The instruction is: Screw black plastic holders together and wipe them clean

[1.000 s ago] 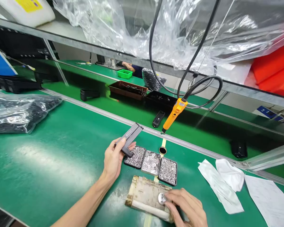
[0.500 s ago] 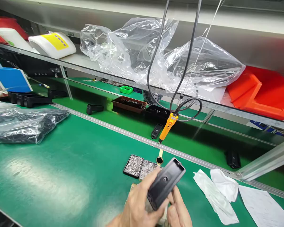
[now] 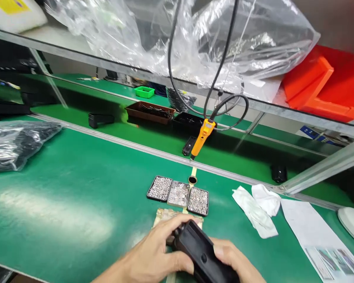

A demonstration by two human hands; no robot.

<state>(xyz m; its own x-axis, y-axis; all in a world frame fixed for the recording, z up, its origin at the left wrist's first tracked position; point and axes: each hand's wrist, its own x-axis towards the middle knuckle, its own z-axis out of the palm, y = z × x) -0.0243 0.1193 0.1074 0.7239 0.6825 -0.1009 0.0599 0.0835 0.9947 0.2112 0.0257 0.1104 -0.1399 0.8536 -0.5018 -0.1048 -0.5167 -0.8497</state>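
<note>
Spanning the black plastic housing (image 3: 208, 255), the left-hand grip (image 3: 157, 245) and right-hand grip (image 3: 237, 255) clamp it above the counter (image 3: 85, 169) toward its front edge, probably to steady it; three hardware trays (image 3: 157, 200) sit beyond, seemingly for easy reach.

Left hand (image 3: 157, 249) and right hand (image 3: 237, 259) gripping black casing (image 3: 199, 249) above green counter (image 3: 85, 184). Three trays (image 3: 157, 199) of small metal pieces in a row, toward back edge. Orange driver (image 3: 202, 137) hanging at that edge; white cloths (image 3: 255, 212) near it, rightward.
</note>
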